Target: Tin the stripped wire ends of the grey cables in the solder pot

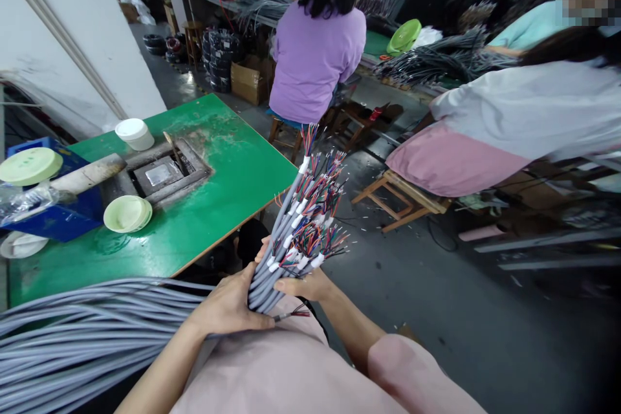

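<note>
A thick bundle of grey cables [272, 284] is gripped between my two hands in front of my lap. My left hand [231, 303] wraps around it from the left, thumb across the front. From the right, my right hand [303, 284] closes around the same bundle just below the stripped ends; part of its fingers is hidden behind the cables. The ends fan upward into many thin coloured wires [320, 207], with white bands where the grey jackets stop. One separate cable end [291, 315] pokes out low, by my left thumb. The long cable lengths [97, 330] trail off to the left.
A green table [233, 162] stands ahead left, with a recessed metal pot [162, 174], white tub [134, 134], pale green bowl [127, 213] and blue box [72, 213]. Seated co-workers [317, 58] are at a cable-covered bench beyond. A wooden stool [402, 200] stands to the right.
</note>
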The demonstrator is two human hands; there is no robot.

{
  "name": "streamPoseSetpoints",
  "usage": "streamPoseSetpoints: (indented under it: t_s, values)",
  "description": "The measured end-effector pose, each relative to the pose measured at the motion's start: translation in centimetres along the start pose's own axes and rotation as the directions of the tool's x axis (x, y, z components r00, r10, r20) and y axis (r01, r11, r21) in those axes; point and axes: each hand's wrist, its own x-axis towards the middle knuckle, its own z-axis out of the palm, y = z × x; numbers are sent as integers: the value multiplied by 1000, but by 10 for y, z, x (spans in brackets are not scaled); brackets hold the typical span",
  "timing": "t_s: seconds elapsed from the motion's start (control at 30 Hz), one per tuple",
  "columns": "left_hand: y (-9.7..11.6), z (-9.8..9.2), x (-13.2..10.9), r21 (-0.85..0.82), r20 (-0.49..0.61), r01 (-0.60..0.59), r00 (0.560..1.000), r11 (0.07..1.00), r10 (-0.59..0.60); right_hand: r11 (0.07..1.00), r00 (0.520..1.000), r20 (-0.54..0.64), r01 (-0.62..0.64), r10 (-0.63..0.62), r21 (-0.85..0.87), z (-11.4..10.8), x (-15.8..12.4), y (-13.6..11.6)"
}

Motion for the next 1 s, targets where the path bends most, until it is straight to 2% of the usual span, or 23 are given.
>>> streamPoseSetpoints:
  t_s: [0.17, 0.27, 0.37, 0.47, 0.6, 0.7, 0.83, 1.0]
  values:
    - [2, -1, -1, -4, -10, 15, 1000, 1000, -15, 998, 1000, -1, -26, 26, 56, 1, -1, 3]
    - [10, 2, -4, -15, -53, 30, 998, 999, -31, 995, 999, -11, -33, 34, 95, 2, 0, 4]
    - [20, 5, -7, -26, -120, 58, 991, 998, -61, 997, 999, -19, -32, 34, 63, 2, 1, 2]
    - [24, 4, -10, -9, -137, 68, 988, 998, -68, 1000, 1000, -18, -14, 14, 8, 1, 1, 0]
    - [21, -18, -14, -12, -168, -4, 986, 1000, 2, 999, 999, -28, -27, 27, 29, 1, 0, 0]
    - [27, -40, -9, -98, -331, -89, 942, 991, 52, 998, 998, -33, -58, 58, 14, 2, -2, -1]
    - [47, -62, 17, -288, -478, -224, 876, 931, 63, 997, 996, -46, -79, 78, -18, 3, -3, -4]
    - [68, -75, 52, -516, -495, -360, 866, 777, 72, 994, 994, -49, -102, 101, -25, 4, -3, -7]
